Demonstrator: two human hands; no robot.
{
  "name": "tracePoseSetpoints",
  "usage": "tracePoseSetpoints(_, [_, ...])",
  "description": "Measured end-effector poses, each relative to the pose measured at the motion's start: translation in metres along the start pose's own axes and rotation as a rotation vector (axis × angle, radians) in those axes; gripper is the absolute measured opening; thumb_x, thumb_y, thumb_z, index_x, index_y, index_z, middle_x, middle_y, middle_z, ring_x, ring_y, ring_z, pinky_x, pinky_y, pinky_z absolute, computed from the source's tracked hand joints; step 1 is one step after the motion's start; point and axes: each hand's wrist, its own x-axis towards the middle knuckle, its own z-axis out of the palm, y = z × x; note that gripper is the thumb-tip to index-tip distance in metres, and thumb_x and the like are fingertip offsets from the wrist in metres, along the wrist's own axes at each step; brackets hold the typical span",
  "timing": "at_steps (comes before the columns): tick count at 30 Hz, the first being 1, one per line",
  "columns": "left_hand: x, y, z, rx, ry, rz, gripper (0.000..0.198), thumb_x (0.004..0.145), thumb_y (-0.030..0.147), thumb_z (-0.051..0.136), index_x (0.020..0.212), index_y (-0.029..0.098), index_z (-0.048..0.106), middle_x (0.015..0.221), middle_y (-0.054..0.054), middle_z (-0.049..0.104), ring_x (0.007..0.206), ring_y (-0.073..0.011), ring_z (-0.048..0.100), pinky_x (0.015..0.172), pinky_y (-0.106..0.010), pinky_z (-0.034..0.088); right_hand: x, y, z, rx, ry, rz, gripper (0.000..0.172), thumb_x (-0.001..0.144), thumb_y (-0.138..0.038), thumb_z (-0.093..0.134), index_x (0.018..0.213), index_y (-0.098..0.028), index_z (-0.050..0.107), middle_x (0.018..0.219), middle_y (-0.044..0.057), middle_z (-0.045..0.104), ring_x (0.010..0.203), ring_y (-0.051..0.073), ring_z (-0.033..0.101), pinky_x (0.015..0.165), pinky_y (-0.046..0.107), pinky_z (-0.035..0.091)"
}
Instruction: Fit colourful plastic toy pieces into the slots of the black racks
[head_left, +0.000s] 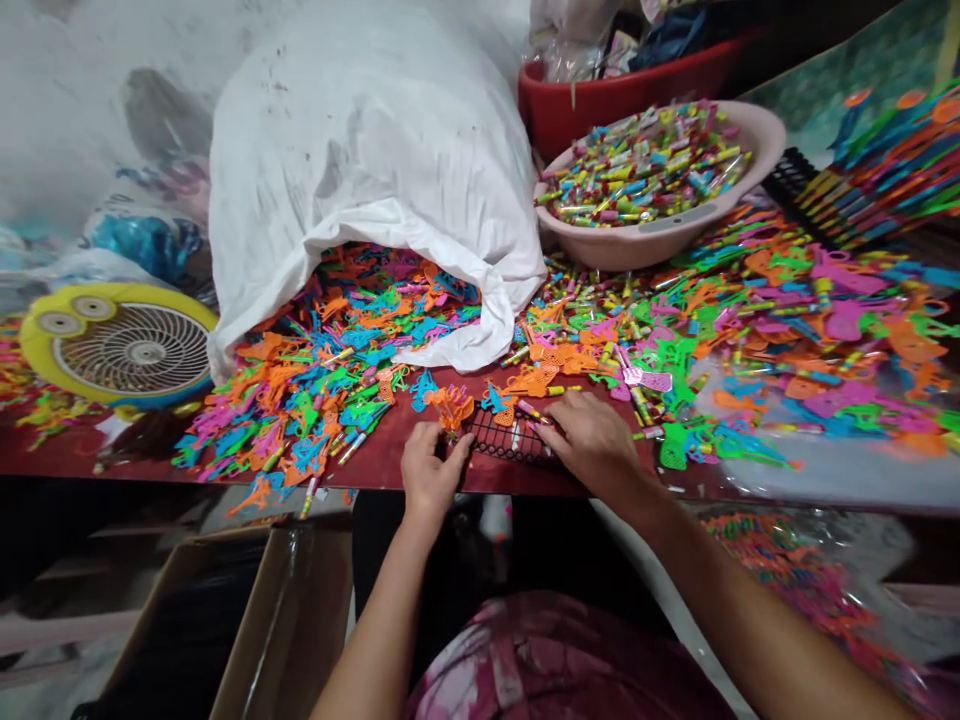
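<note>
My left hand (431, 465) is closed on the left end of a black plastic rack (506, 436) with a grid and a row of rings, near the table's front edge. Upright in that end stands a cluster of orange plastic pieces (452, 405) with perforated flat heads. At the rack's right end is my right hand (589, 440), its thumb and fingers bent together beside a small pink-and-yellow tube (530, 409). Whether the fingers grip this tube or something else I cannot make out. Loose orange pieces (544, 370) lie just behind the rack.
A large white sack (375, 130) spills colourful plastic pieces (315, 400) onto the red table. Behind on the right stands a pink basin (660, 240) of small tubes. A filled black rack (814, 195) is at far right, a yellow fan (120, 345) at left, a cardboard box (255, 610) below.
</note>
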Motion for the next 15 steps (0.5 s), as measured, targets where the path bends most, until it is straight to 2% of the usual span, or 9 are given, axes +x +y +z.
tracePoseSetpoints(4, [0.006, 0.0, 0.0, 0.022, -0.09, 0.013, 0.019, 0.086, 0.04, 0.064, 0.085, 0.021, 0.064, 0.08, -0.001, 0.058, 0.075, -0.0151, 0.055, 0.07, -0.027, 0.045, 0.003, 0.004, -0.004, 0.021, 0.03, 0.048, 0.017, 0.093, -0.029, 0.056, 0.084, -0.019, 0.067, 0.086, 0.008, 0.063, 0.084, 0.022, 0.056, 0.073, 0.032, 0.036])
tracePoseSetpoints(7, [0.011, -0.001, 0.004, -0.02, -0.105, 0.01, 0.02, 0.086, 0.04, 0.065, 0.092, 0.022, 0.065, 0.086, -0.002, 0.062, 0.079, -0.016, 0.056, 0.073, -0.028, 0.046, 0.01, -0.002, -0.013, 0.073, 0.104, 0.076, 0.016, 0.093, -0.029, 0.056, 0.089, -0.019, 0.067, 0.087, 0.008, 0.063, 0.084, 0.022, 0.057, 0.073, 0.032, 0.037])
tracePoseSetpoints(10, [0.013, 0.0, 0.01, -0.037, -0.111, -0.004, 0.02, 0.082, 0.04, 0.069, 0.086, 0.021, 0.065, 0.082, -0.001, 0.062, 0.078, -0.0167, 0.055, 0.074, -0.028, 0.046, 0.014, -0.029, -0.009, 0.201, 0.11, -0.008, 0.017, 0.092, -0.03, 0.057, 0.083, -0.02, 0.067, 0.084, 0.006, 0.065, 0.08, 0.02, 0.058, 0.073, 0.031, 0.038])
tracePoseSetpoints(13, [0.011, 0.003, 0.009, -0.05, -0.183, 0.034, 0.013, 0.08, 0.033, 0.07, 0.083, 0.021, 0.065, 0.081, -0.001, 0.061, 0.081, -0.0175, 0.056, 0.077, -0.029, 0.046, 0.014, -0.061, 0.011, 0.276, 0.078, -0.069, 0.012, 0.088, -0.028, 0.062, 0.081, -0.021, 0.069, 0.081, 0.005, 0.066, 0.08, 0.02, 0.058, 0.074, 0.031, 0.039])
tracePoseSetpoints(15, [0.008, 0.004, 0.004, -0.091, -0.255, 0.07, 0.007, 0.082, 0.027, 0.066, 0.087, 0.022, 0.066, 0.086, -0.002, 0.063, 0.086, -0.0184, 0.058, 0.08, -0.03, 0.047, 0.014, -0.075, 0.026, 0.292, 0.078, -0.043, 0.009, 0.086, -0.025, 0.063, 0.08, -0.02, 0.068, 0.081, 0.005, 0.066, 0.08, 0.02, 0.059, 0.074, 0.031, 0.04])
